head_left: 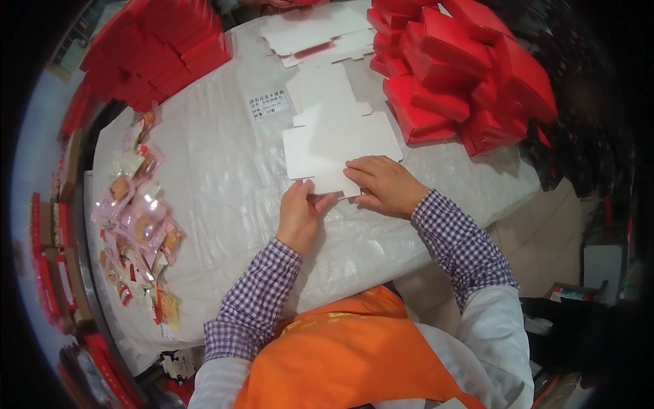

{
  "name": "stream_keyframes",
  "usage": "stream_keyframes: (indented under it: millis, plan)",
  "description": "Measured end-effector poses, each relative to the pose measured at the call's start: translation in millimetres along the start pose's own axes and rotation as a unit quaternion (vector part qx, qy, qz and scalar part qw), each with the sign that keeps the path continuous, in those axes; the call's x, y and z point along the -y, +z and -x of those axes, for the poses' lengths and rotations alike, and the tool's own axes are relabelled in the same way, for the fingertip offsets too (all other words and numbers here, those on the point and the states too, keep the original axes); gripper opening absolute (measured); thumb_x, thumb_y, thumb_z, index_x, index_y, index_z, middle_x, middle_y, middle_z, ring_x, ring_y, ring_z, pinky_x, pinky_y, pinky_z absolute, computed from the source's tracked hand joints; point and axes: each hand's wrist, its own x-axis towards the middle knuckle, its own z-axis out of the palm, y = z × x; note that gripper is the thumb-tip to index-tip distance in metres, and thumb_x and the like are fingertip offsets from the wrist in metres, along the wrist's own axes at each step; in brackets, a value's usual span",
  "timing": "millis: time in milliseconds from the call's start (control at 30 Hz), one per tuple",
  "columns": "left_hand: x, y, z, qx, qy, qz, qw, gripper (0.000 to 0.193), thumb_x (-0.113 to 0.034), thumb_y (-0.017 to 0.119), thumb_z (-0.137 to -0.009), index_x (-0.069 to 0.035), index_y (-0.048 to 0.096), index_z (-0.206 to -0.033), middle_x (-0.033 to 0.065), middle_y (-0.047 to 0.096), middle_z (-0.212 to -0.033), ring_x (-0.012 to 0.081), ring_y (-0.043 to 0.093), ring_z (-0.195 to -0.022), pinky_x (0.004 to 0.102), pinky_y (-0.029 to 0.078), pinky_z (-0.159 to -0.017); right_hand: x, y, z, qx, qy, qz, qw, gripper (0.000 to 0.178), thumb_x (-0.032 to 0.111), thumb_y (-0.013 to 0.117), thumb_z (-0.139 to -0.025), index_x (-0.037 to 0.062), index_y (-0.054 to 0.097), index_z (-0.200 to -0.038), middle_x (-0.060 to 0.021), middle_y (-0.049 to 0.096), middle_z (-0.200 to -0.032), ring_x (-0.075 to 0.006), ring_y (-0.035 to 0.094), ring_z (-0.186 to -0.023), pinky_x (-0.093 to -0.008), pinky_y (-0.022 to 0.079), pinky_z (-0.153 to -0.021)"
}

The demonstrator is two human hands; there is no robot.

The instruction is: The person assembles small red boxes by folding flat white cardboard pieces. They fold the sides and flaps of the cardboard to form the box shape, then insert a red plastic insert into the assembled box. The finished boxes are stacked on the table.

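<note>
At the bottom of the frame sat the person's orange apron (354, 354), with checked sleeves (255, 300) running up from it toward the middle. Just above, the left hand (298, 211) pinched the near edge of a flat white box blank (337, 140), thumb on top and fingers curled under the flap. The right hand (385, 184) lay pressed flat on the blank's lower right corner, fingers spread and not gripping anything. The blank rested at the centre of the frame on a white woven table cover (218, 177).

The likeliest slip, as I judged it, was a crooked crease: if the pressing hand eased off while the other lifted the flap, the card could skate on the slick cover and fold off its score line, or tear at a notch.

At the left edge, wrapped pastries (136, 218) lay in a loose spread; a wide elbow could sweep some off. Farther up, more flat blanks (313, 31) lay at top centre, and folded red boxes were heaped at upper right (463, 75) and upper left (163, 54). The right heap leaned toward the table edge and might topple if the cover were tugged.
</note>
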Motion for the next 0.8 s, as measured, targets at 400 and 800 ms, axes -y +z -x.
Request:
stream_keyframes:
  millis: [400, 800]
  plan:
    - [-1.1, -1.6, 1.4, -0.006, 0.025, -0.049, 0.998, 0.035, -0.020, 0.042, -0.107, 0.004, 0.055, -0.128, 0.0148, 0.065, -0.117, 0.0247, 0.067, -0.104, 0.0365, 0.059, -0.088, -12.2, 5.8, -10.6, 0.023, 0.017, 0.019, 0.999, 0.055, 0.024, 0.078, -0.083, 0.0027, 0.062, -0.131, -0.0166, 0.059, -0.138, -0.0333, 0.055, -0.128, -0.0447, 0.044, -0.109]
    - [-12.1, -4.9, 18.8, -0.033, 0.039, -0.229, 0.972, 0.041, -0.039, 0.046, -0.109, -0.005, 0.066, -0.123, 0.0003, 0.063, -0.107, 0.0115, 0.055, -0.097, 0.0319, 0.049, -0.083, -17.9, 21.0, -6.5, -0.026, 0.041, 0.089, 0.995, 0.059, 0.031, 0.075, -0.089, 0.0029, 0.058, -0.138, -0.0181, 0.050, -0.148, -0.0344, 0.044, -0.139, -0.0449, 0.036, -0.115]
